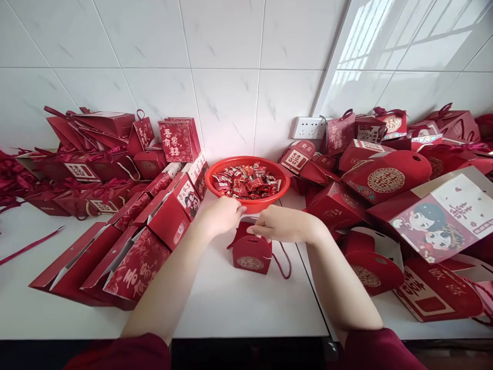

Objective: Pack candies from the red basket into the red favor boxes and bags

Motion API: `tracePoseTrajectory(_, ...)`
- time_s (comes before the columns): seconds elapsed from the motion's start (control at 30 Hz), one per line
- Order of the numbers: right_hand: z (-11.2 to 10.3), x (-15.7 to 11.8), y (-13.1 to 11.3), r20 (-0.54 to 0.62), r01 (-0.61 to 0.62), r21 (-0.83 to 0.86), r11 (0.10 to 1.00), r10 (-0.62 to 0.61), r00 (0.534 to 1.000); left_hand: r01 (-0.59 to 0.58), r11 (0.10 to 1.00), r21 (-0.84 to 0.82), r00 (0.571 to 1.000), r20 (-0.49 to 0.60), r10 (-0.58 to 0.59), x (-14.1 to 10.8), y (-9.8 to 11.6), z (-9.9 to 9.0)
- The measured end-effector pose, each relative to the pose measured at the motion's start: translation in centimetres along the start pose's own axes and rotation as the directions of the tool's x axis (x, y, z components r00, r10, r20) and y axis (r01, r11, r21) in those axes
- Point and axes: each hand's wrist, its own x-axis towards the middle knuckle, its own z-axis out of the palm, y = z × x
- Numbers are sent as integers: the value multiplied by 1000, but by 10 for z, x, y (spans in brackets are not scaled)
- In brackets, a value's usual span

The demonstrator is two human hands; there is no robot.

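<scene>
A small red box (252, 253) with a rounded top and a gold round emblem stands upright on the white table, in front of the basket. A dark red cord (285, 264) loops out from its right side. My right hand (279, 223) is closed at the top of the box, its fingertips at the upper flap. Just behind the box, my left hand (223, 216) is closed at its top left; what its fingers hold is hidden. The red basket (250, 205) beyond both hands holds many small red-wrapped candies (248, 181).
Rows of red gift bags (133, 262) stand on the left. Red boxes (385, 177) are piled on the right, one large box (447, 221) with a cartoon couple. A power strip (309, 128) is at the tiled wall. A loose ribbon (33, 246) lies far left.
</scene>
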Motion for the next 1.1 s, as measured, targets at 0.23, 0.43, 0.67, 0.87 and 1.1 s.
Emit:
tracePoseTrajectory(0.23, 9, 12, 16, -44, -121, -188, 975, 114, 992, -241, 921, -305, 970, -40, 241, -1, 12, -2)
tracePoseTrajectory(0.43, 14, 17, 21, -128, -132, -130, 983, 115, 985, -231, 934, -272, 959, 96, 265, 6, -4, 0)
tracePoseTrajectory(0.67, 13, 14, 24, -31, -109, 44, 993, 110, 993, -199, 943, -266, 901, 328, 282, 1, -17, 1)
tracePoseTrajectory(0.87, 15, 14, 23, -104, -118, 3, 993, 117, 988, -176, 969, -173, 913, 340, 227, -7, -6, 8)
tracePoseTrajectory(1.1, 21, 13, 26, -52, -88, 100, 991, 94, 994, -196, 956, -216, 964, 136, 229, -25, -12, 35)
